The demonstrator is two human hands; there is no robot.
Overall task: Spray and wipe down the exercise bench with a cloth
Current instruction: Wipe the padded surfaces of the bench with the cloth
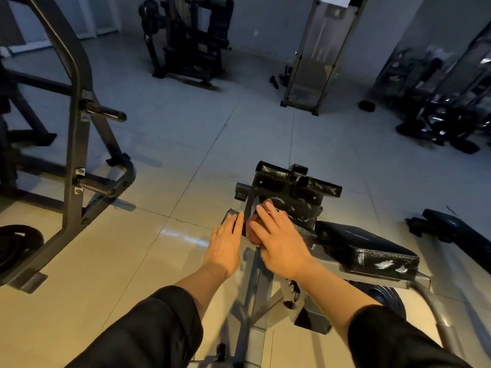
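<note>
The exercise bench has a black padded seat [369, 251] at centre right and a black upper pad [289, 187] beyond it, both streaked with wet shine. My right hand [279, 237] lies flat with fingers spread on a reddish cloth [255, 235], pressing it against the grey frame post between the pads. Only small bits of the cloth show under the palm. My left hand [225, 243] is beside it on the left, fingers straight, fingertips on a small grey bracket [229, 216]. No spray bottle is in view.
A grey rack frame [77, 144] with pegs stands at left, a weight plate [18, 243] on the floor beside it. Another black bench pad [457, 229] lies at right. Dark machines stand at the back and far right. Tiled floor spreads between them.
</note>
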